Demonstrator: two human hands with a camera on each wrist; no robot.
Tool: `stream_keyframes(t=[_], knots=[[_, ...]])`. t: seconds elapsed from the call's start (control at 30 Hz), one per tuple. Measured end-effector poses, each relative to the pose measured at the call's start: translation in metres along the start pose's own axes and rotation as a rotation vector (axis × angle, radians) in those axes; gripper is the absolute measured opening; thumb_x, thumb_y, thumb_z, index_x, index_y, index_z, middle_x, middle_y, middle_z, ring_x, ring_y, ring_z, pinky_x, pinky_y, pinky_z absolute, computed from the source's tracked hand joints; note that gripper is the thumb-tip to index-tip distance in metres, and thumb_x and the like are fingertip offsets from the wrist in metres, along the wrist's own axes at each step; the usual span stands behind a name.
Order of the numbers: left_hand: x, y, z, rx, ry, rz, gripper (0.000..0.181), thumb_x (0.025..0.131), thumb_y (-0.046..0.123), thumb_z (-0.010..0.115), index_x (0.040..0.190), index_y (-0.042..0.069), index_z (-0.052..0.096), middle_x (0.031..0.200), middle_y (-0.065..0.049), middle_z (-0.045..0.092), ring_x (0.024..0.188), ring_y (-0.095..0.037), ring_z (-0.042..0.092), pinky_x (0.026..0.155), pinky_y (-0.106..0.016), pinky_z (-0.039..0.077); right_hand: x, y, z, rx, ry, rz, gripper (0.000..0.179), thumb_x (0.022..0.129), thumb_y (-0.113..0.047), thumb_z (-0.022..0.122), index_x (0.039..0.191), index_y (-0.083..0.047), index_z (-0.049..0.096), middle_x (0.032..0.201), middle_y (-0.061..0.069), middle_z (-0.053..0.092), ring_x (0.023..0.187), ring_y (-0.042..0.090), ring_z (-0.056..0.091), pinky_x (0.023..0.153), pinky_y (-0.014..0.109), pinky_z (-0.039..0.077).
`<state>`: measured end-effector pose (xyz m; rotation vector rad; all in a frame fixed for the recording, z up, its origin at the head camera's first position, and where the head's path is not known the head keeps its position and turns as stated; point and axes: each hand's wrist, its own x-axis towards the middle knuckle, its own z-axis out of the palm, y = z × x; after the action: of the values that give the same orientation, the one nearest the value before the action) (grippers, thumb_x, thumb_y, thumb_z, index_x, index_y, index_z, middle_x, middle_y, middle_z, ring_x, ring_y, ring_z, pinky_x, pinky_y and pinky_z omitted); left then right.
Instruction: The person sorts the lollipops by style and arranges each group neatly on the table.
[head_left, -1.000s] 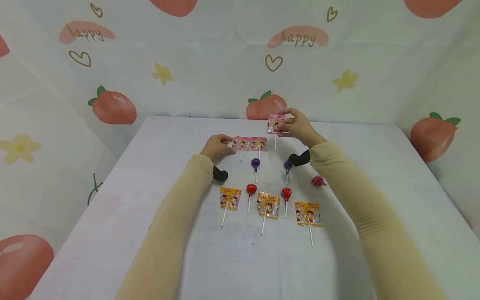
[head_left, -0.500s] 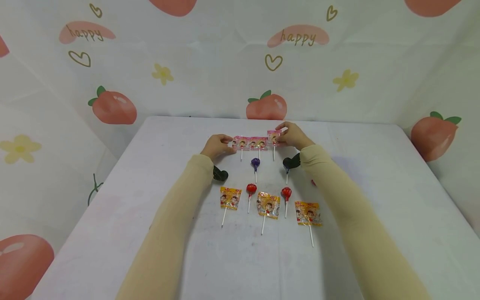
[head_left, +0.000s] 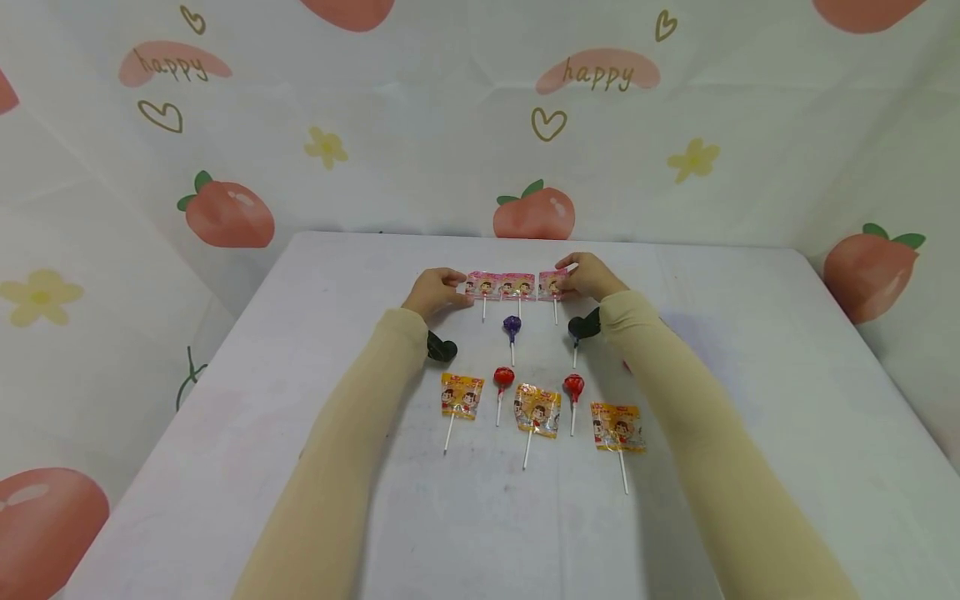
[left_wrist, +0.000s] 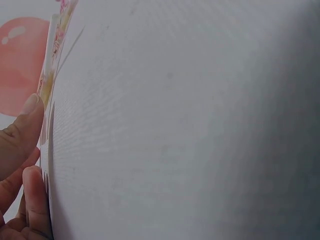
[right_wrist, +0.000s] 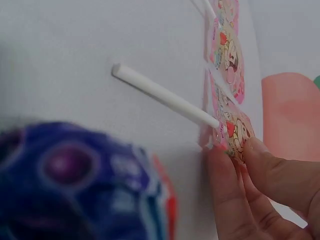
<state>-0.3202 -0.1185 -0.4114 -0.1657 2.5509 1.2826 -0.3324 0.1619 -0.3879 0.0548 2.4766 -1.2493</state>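
Observation:
Three flat lollipops in pink wrappers lie in a row near the table's far side, sticks toward me. My left hand (head_left: 435,292) holds the outer edge of the leftmost pink-wrapped lollipop (head_left: 486,285) between thumb and fingers. The middle pink-wrapped lollipop (head_left: 517,286) lies right beside it. At the row's right end, my right hand (head_left: 592,277) pinches the third pink-wrapped lollipop (right_wrist: 231,125) by its right side; a narrow gap parts it from the middle one. In the left wrist view, my thumb (left_wrist: 25,132) is at a wrapper's edge.
Nearer me lie a purple lollipop (head_left: 512,326), a second purple lollipop (right_wrist: 90,185) under the right wrist, two red lollipops (head_left: 503,377), and three yellow-wrapped lollipops (head_left: 537,410). A red wrapped candy is mostly hidden behind the right sleeve (head_left: 675,392). A printed cloth (head_left: 420,125) hangs behind the white table (head_left: 465,533).
My right hand has lowered the third pink-wrapped lollipop from above the table's far edge to the row's right end, then shifted it slightly right. My left hand has stayed in place.

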Motion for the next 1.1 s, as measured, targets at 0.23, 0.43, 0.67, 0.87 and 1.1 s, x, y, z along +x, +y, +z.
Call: stream_keyframes(t=[0.23, 0.43, 0.67, 0.87, 1.1], knots=[[0.0014, -0.0011, 0.0004, 0.0, -0.005, -0.005, 0.053, 0.079, 0.018, 0.081, 0.127, 0.014, 0.062, 0.124, -0.006, 0.057, 0.112, -0.021, 0.048, 0.105, -0.036, 0.038, 0.004, 0.0015, 0.0024, -0.012, -0.002, 0.005, 0.041, 0.093, -0.005, 0.062, 0.132, 0.001, 0.05, 0.097, 0.011, 0.052, 0.064, 0.006, 0.055, 0.059, 0.016, 0.047], [0.0024, -0.0013, 0.0001, -0.006, -0.002, -0.001, 0.053, 0.079, 0.017, 0.081, 0.127, 0.014, 0.062, 0.123, -0.006, 0.057, 0.112, -0.022, 0.048, 0.104, -0.036, 0.038, 0.0044, 0.0001, 0.0024, -0.075, 0.008, 0.007, 0.04, 0.092, -0.007, 0.064, 0.13, 0.0, 0.053, 0.101, 0.014, 0.054, 0.065, 0.006, 0.054, 0.058, 0.016, 0.045], [0.0016, -0.001, -0.0003, -0.013, -0.002, -0.013, 0.051, 0.079, 0.017, 0.081, 0.126, 0.014, 0.062, 0.122, -0.006, 0.057, 0.112, -0.022, 0.048, 0.104, -0.037, 0.038, 0.0021, -0.0024, 0.0029, -0.113, 0.016, -0.003, 0.039, 0.092, -0.008, 0.065, 0.129, 0.0, 0.055, 0.099, 0.013, 0.056, 0.064, 0.005, 0.054, 0.059, 0.016, 0.044], [0.0008, -0.0004, 0.0001, -0.008, -0.004, -0.012, 0.051, 0.079, 0.017, 0.081, 0.126, 0.014, 0.062, 0.122, -0.006, 0.057, 0.111, -0.022, 0.047, 0.105, -0.036, 0.039, 0.0054, -0.0008, 0.0026, -0.089, 0.004, 0.019, 0.039, 0.092, -0.007, 0.064, 0.129, 0.0, 0.054, 0.101, 0.014, 0.056, 0.061, 0.004, 0.055, 0.058, 0.015, 0.046], [0.001, -0.0005, -0.0003, 0.0, -0.004, -0.003, 0.051, 0.079, 0.017, 0.081, 0.127, 0.014, 0.062, 0.122, -0.006, 0.056, 0.111, -0.022, 0.047, 0.104, -0.037, 0.039, 0.0061, -0.0006, 0.0018, -0.098, 0.005, 0.002, 0.038, 0.091, -0.006, 0.065, 0.127, 0.002, 0.055, 0.095, 0.011, 0.057, 0.056, 0.001, 0.054, 0.056, 0.014, 0.045]])
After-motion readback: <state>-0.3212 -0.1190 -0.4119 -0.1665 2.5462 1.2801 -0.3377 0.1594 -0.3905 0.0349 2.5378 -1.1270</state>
